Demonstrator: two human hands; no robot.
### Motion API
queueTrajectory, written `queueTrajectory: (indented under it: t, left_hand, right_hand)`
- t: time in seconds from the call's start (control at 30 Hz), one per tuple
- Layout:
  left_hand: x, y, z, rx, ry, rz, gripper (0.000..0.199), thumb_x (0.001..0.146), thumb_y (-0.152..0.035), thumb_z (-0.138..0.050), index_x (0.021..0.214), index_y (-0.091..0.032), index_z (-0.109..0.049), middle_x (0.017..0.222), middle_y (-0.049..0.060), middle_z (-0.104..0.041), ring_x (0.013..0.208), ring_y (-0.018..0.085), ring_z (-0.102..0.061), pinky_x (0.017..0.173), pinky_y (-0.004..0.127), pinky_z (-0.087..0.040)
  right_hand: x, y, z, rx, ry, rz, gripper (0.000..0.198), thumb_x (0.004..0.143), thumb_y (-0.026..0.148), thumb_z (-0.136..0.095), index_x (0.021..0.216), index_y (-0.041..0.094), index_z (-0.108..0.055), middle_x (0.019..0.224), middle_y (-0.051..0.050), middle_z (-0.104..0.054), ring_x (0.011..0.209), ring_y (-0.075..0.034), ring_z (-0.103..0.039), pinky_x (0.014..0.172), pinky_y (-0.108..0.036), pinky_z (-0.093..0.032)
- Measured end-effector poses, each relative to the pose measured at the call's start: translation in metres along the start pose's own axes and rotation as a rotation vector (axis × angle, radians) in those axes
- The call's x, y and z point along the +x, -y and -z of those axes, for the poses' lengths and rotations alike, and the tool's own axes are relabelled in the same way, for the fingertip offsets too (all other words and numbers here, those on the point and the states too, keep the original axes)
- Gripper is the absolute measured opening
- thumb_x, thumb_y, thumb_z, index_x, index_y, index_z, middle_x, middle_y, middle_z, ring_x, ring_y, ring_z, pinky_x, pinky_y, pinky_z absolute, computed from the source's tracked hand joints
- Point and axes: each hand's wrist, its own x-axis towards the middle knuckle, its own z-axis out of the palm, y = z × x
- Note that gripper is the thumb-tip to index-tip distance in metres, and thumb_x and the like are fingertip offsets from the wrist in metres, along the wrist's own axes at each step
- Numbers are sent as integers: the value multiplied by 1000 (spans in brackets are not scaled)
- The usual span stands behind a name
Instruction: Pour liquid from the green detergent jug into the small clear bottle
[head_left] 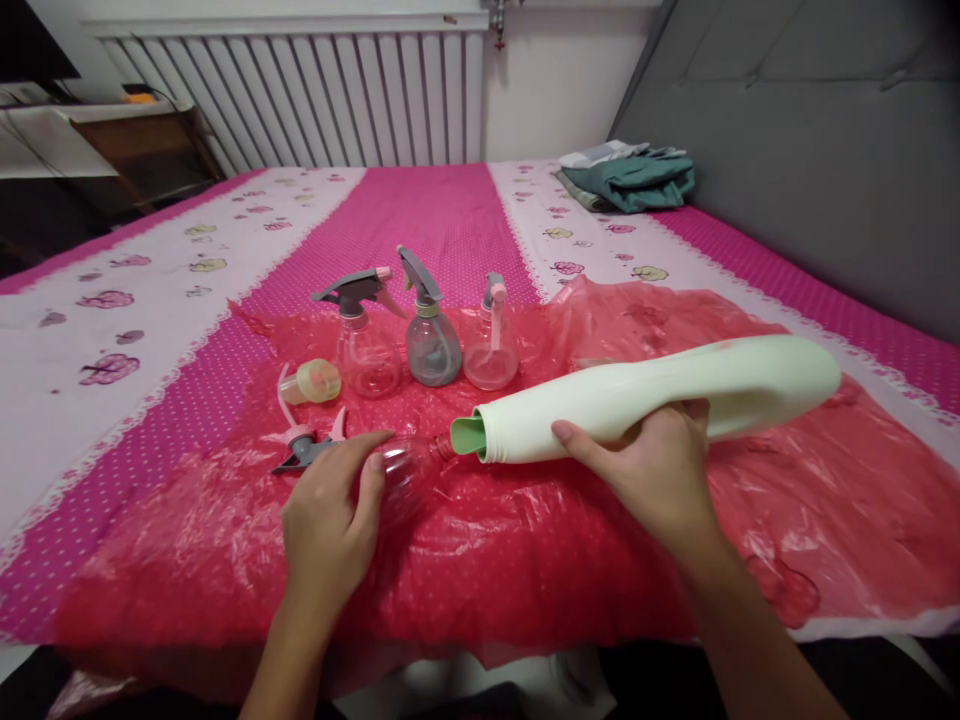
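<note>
Fingers of the left hand (330, 500) curl around a clear, round plastic bottle (409, 475), which lies on its side on a shiny red plastic sheet (525, 560). Fingers of the right hand (664, 465) grip a long, pale green plastic jug (600, 400), at three o'clock from that bottle.

Three clear bottles (433, 350), from eleven to one o'clock, wear their spray tops, so they look done. The held bottle has no top on its neck; a loose pink and grey spray top (300, 450) lies near nine o'clock. This bottle looks unfinished.

With twelve straight ahead, the bottle's long way runs toward two o'clock, where its neck points. The jug's bright green lip (466, 436) points near half past eight, its fat end near half past two. Lip and neck meet, but see-through on red is hard: I can't tell if one sits inside the other.
</note>
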Motion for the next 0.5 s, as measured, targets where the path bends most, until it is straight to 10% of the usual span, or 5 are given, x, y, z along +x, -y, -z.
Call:
queueTrajectory:
  t: [0.5]
  left_hand:
    - [0, 0, 0, -6, 1, -3, 43, 109, -44, -44, 118, -21, -80, 113, 8, -83, 105, 29, -76, 91, 42, -54]
  right_hand:
    - [0, 0, -1, -1, -15, 3, 85, 66, 93, -62, 102, 18, -76, 108, -15, -76, 122, -42, -64, 120, -62, -33]
